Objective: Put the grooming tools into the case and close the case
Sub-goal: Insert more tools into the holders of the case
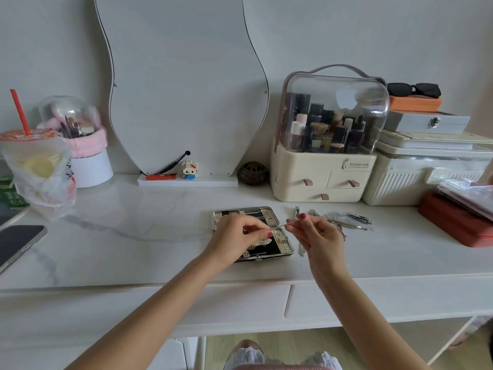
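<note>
The case point(269, 220) lies open near the front middle of the white marbled tabletop point(133, 236), a flat metal box with a dark lining and gold-toned patterned ends; thin metal tools sit in its far half. The left hand point(237, 236) hovers over the case, fingers curled and pinching near one end of a slim metal tool point(286, 223). The right hand point(317, 233), nails painted red, pinches the other end of that same tool between thumb and forefinger, just right of the case. More grooming tools point(349, 221) lie in a loose heap on the tabletop right of the case, among them nail clippers point(357, 217), and 1 blade-like piece point(302, 249) lies beside the case edge, partly hidden by the right hand.

The tabletop stands against a pale wall. A wavy-edged mirror point(181, 89) leans at the back, with a small brick figure point(190, 169) at its foot. To the right stands a cream cosmetics organiser point(320, 180) with a clear dome. At the left are a bagged drink cup point(37, 166) with a red straw, a brush holder point(88, 156) and a phone point(18, 244).
</note>
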